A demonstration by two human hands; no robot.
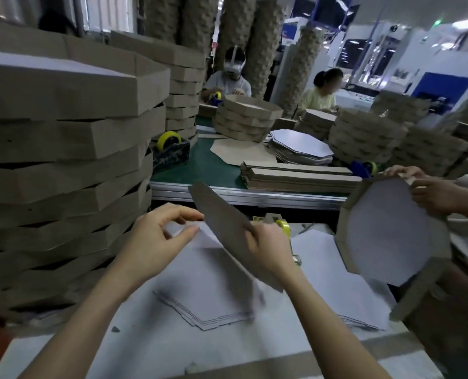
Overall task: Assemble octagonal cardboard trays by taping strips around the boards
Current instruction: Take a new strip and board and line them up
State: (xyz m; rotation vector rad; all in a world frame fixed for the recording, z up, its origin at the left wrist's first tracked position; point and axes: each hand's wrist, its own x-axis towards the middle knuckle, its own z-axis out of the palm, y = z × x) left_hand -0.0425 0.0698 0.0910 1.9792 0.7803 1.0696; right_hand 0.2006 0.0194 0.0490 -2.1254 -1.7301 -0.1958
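My right hand (268, 247) grips a long brown cardboard strip (221, 217) that slants up to the left over the table. My left hand (159, 239) pinches the raised corner of a white octagonal board (200, 269), lifting its far edge off a stack of white boards (208, 318). The strip lies along the board's right edge. A yellow tape dispenser (284, 228) stands just behind my right hand, mostly hidden by it.
A tall stack of finished brown trays (63, 160) fills the left. Another person's hands (429, 192) hold a half-built tray (386, 236) at the right. Beyond lie a green conveyor (208, 168) with strips, boards, a second dispenser (169, 149), and two seated workers.
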